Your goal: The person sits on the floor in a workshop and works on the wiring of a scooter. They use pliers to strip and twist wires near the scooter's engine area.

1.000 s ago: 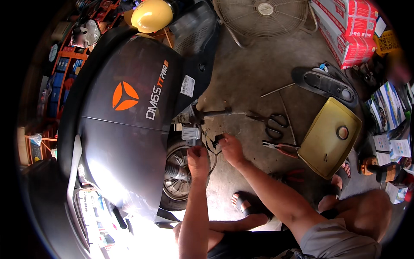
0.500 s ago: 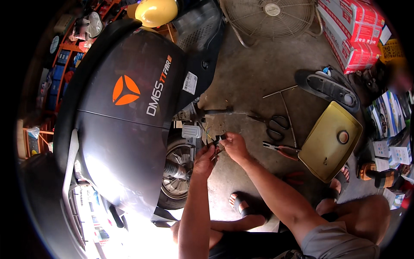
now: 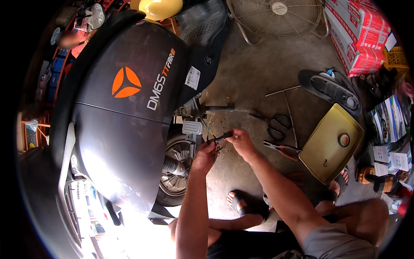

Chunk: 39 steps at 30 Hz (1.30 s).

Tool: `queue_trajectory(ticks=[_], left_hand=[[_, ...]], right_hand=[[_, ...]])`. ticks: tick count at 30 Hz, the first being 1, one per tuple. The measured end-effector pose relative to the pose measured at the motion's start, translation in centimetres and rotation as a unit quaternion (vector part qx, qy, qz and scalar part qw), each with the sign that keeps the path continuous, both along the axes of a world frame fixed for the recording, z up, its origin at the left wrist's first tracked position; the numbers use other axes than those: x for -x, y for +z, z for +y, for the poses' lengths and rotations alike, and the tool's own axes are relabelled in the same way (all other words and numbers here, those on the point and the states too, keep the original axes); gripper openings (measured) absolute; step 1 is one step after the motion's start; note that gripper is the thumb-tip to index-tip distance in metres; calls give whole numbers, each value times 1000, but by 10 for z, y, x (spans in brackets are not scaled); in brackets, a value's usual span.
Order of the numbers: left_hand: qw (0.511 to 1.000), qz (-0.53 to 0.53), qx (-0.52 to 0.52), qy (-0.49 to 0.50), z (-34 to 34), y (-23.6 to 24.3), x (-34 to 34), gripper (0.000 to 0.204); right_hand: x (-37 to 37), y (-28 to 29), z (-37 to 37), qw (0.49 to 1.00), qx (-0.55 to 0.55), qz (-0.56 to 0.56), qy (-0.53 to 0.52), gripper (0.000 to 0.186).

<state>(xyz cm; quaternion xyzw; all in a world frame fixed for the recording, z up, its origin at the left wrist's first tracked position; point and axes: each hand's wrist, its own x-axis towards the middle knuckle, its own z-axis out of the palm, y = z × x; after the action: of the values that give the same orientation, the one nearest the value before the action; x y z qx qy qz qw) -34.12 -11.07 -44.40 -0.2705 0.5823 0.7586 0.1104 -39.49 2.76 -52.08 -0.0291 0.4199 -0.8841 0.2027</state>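
Note:
Beside the wheel of a dark grey electric scooter (image 3: 125,73), my two hands work close together. My left hand (image 3: 203,156) is closed, pinching thin wires (image 3: 209,127) that run up past the grey footrest (image 3: 192,127). A short black strip, apparently tape (image 3: 223,137), spans the gap between my hands. Its right end is pinched in the fingers of my right hand (image 3: 241,144). My fingers partly hide the wires, so how they are joined cannot be made out.
On the concrete floor to the right lie black scissors (image 3: 278,126), pliers (image 3: 282,150), a T-handle wrench (image 3: 290,110) and a yellow tray (image 3: 317,162) with a ring-shaped roll (image 3: 343,139). A floor fan (image 3: 276,21) and red-white boxes (image 3: 364,60) stand farther off. A person (image 3: 77,48) is at upper left.
My right hand has moved slightly right, away from my left hand, and the black strip now stretches between them. A person has come into view at upper left.

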Motion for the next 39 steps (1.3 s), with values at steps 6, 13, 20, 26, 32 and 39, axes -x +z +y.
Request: queue_trajectory(ticks=[6, 13, 20, 26, 32, 39], left_hand=[[998, 5, 43, 55, 1, -8, 0, 20], [961, 37, 263, 75, 10, -24, 4, 12], [860, 70, 502, 63, 21, -31, 11, 20], [784, 32, 617, 64, 38, -13, 11, 23], [687, 40, 723, 63, 48, -8, 17, 18], [675, 37, 733, 79, 45, -10, 17, 15]], right_hand=[[2, -9, 0, 1000, -5, -21, 21, 9], [5, -21, -2, 998, -20, -41, 35, 15], [9, -34, -9, 996, -16, -88, 31, 18], [11, -24, -20, 993, -61, -100, 19, 28], [21, -39, -38, 993, -118, -2, -6, 31], [20, -27, -37, 993, -40, -104, 28, 25]])
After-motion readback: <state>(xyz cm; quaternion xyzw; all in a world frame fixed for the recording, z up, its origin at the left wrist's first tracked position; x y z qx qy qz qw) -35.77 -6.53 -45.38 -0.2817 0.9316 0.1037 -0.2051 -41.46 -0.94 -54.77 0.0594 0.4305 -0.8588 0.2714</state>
